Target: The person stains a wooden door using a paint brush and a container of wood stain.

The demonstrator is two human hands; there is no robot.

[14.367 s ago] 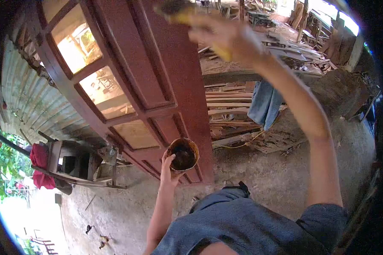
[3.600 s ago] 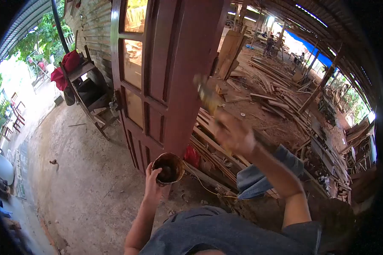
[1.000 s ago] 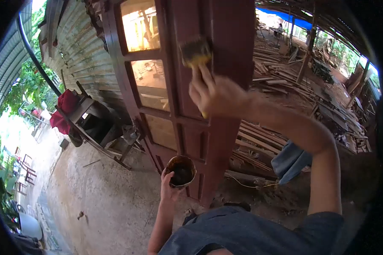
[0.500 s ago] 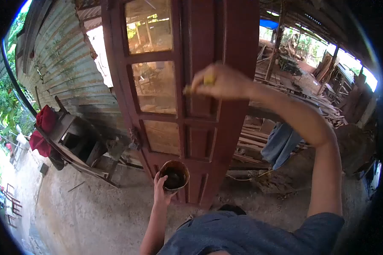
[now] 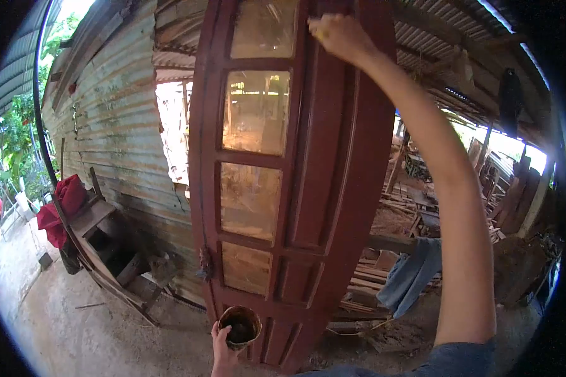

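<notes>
From my remote seat I'm using the door (image 5: 371, 157) as landmark, and over the last half second I'm seeing the right hand (image 5: 346, 39) rising along it, from beside the second glass pane from the bottom (image 5: 250, 201) to beside the uppermost visible pane (image 5: 264, 28). Its fingers are clamping on the yellow-handled paintbrush (image 5: 321, 30), now sitting in front of the upper part of the long door panel (image 5: 324, 157); the bristles are blurring, so I cannot tell whether they are touching. The left hand (image 5: 222, 344) is staying low, its fingers gripping the stained pot (image 5: 248, 317) in front of the door's lower left. In my judgement this shift is placing the brushing high on the door, while the pot is hanging well below the brush. A blue cloth (image 5: 412, 273) is draping to the door's right, and a red cloth (image 5: 66, 195) is lying well to its left
</notes>
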